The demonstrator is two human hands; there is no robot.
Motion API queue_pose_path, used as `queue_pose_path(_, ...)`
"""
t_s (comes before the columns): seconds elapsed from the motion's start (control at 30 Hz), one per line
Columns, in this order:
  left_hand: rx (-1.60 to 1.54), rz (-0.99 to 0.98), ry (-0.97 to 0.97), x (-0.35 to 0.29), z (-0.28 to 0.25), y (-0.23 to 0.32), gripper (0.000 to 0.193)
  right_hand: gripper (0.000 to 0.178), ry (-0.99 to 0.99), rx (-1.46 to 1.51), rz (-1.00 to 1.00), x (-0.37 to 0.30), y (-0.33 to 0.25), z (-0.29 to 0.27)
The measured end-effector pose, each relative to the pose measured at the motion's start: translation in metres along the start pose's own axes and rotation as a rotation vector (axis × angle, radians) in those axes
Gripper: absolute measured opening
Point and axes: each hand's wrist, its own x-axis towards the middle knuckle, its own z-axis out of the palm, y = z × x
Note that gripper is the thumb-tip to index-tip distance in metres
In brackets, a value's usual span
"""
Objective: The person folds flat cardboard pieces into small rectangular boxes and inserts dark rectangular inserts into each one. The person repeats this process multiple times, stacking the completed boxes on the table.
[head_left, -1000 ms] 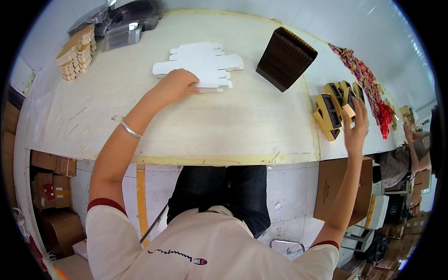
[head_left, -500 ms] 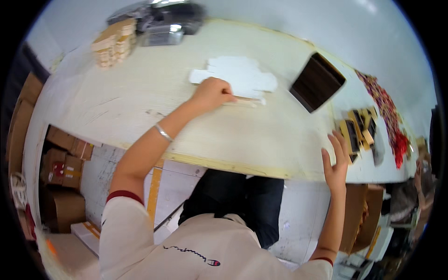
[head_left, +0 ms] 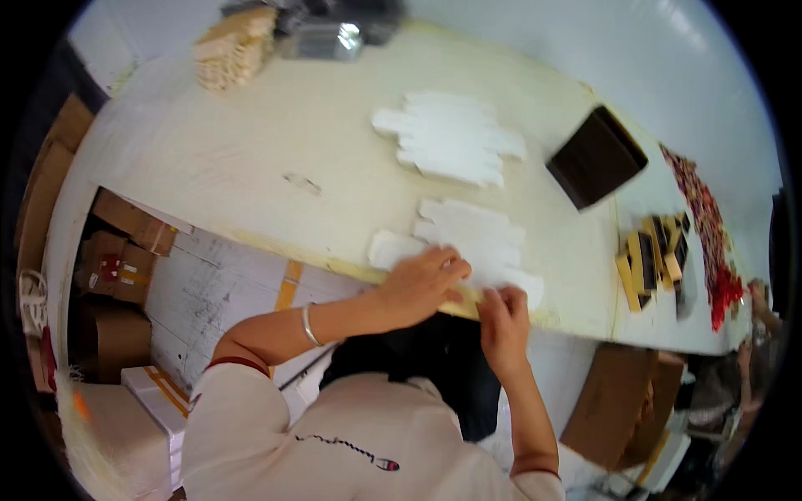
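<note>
One flat white die-cut box blank lies near the table's front edge. At its near side my left hand bends its fingers over the cardboard and grips the edge. Close beside it, my right hand is closed with thumb and fingers pinching the same near edge. Farther back sits a stack of similar white blanks, touched by neither hand.
A dark brown box stands at the right. Beyond it are yellow-and-black small boxes and a reddish string bundle. Light wooden pieces and grey plastic packages occupy the far left. Cardboard boxes lie below.
My left hand has drawn one white blank off the stack toward the front edge. My right hand has come in from the right and met it there.
</note>
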Motion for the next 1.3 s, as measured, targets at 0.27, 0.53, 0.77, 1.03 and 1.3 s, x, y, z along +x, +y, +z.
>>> queue_pose_path(0.27, 0.248, 0.298, -0.029, -0.021, -0.007, -0.002, 0.028, 0.028, -0.035, -0.287, -0.370, 0.003, -0.004, -0.011)
queue_pose_path(0.53, 0.201, 0.129, -0.152, 0.025, -0.015, -0.013, 0.007, 0.008, -0.327, -0.066, 0.042, 0.047, -0.019, -0.022)
queue_pose_path(0.77, 0.024, -0.354, -0.190, 0.005, -0.022, 0.015, 0.022, 0.030, -0.393, 0.615, 0.381, 0.034, -0.047, -0.020)
queue_pose_path(1.03, -0.104, -0.139, -0.375, 0.028, -0.039, -0.005, 0.029, 0.052, -0.303, -0.045, -0.231, -0.004, -0.011, -0.056)
queue_pose_path(1.3, 0.028, -0.019, -0.451, 0.071, -0.018, -0.012, 0.032, 0.039, -0.305, -0.296, -0.441, 0.003, 0.005, -0.058)
